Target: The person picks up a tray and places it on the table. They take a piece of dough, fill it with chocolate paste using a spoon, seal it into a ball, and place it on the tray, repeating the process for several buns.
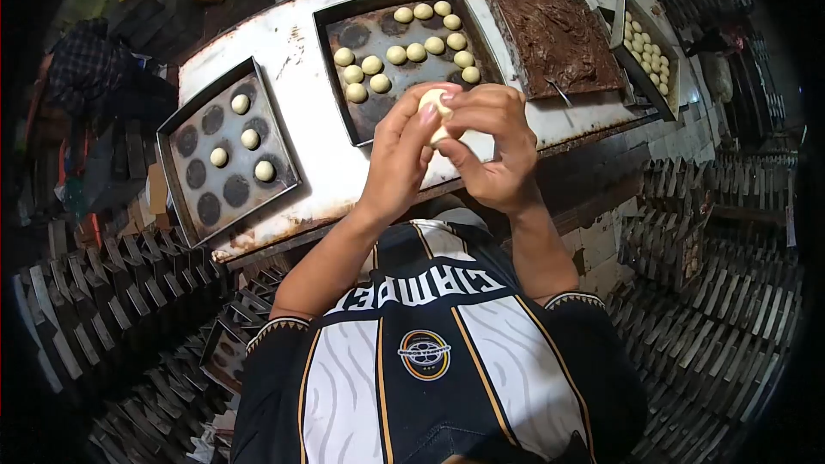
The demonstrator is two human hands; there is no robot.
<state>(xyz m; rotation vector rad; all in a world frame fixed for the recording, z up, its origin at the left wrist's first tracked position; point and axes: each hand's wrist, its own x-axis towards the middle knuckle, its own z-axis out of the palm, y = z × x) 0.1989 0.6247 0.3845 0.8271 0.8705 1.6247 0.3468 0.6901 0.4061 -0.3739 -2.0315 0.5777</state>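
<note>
A pale piece of dough (pixel 436 112) is held between both hands over the table's front edge. My left hand (pixel 400 150) has its fingers and thumb pressed on the dough's left side. From the right, my right hand (pixel 498 146) pinches it with curled fingers, its thumb at the lower side. Just beyond the hands lies a dark metal tray (pixel 322 60) with several round dough balls (pixel 396 55) in it. The left tray (pixel 290 163) holds several balls (pixel 250 138) among dark round marks.
A tray of brown paste (pixel 550 30) with a metal utensil (pixel 559 94) stands at the back right. Beside it, a tilted tray (pixel 675 86) holds many balls. Stacked trays (pixel 713 266) flank the person. Someone in a checked garment (pixel 82 64) is at the far left.
</note>
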